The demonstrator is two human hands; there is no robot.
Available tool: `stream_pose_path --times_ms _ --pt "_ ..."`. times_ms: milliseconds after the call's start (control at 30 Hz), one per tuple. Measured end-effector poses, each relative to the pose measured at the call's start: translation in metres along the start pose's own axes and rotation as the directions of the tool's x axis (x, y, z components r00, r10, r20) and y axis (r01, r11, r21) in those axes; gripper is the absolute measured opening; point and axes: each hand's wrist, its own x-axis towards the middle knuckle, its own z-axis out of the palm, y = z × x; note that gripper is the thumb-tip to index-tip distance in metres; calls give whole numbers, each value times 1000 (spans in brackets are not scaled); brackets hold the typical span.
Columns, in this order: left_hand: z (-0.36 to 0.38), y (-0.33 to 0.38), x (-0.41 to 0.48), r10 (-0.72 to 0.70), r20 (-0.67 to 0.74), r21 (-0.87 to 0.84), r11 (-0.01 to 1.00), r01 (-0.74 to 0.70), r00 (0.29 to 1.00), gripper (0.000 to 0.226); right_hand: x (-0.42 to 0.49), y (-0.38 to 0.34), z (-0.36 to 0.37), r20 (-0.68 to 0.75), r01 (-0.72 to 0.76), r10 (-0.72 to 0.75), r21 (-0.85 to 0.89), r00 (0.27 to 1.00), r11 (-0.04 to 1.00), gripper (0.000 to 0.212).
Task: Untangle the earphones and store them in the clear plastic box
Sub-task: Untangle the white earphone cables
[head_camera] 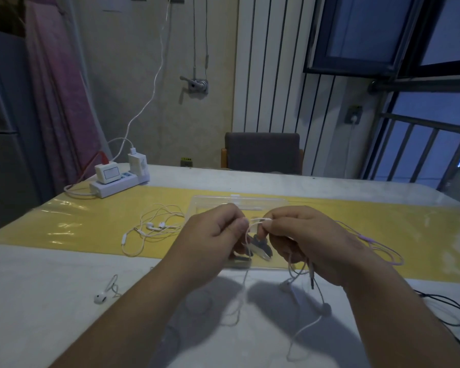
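Observation:
My left hand [213, 232] and my right hand [303, 235] are raised over the table, and both pinch a white earphone cable [255, 221] stretched between them. Its loose cord, plug and an earbud [325, 309] hang below my right hand. The clear plastic box [237, 204] lies flat on the yellow mat, mostly hidden behind my hands. A second white earphone set [154, 225] lies tangled on the mat to the left. A pink earphone cord [377, 245] trails on the right. A lone white earbud [100, 298] rests at the front left.
A white power strip [117, 181] with chargers sits at the table's back left. A black cable [441, 309] loops at the right edge. A grey chair [262, 152] stands behind the table. A yellow mat [91, 219] covers the middle band.

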Motion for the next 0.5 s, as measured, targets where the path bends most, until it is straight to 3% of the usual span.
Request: stream_pose_path --times_ms 100,167,433,500 --pt "2 6 -1 -119 62 -269 954 131 991 20 0 -2 0 -54 25 -23 39 998 999 22" --pt "2 6 1 -142 70 -334 930 157 987 20 0 -2 -1 -90 24 -21 40 996 999 22" --pt "3 2 2 -40 -73 -127 991 31 997 21 -2 -3 -1 -68 18 -21 -50 997 999 22" --pt "1 0 3 -7 -55 -86 996 2 998 15 -2 -3 0 -64 24 -27 -42 998 999 22"
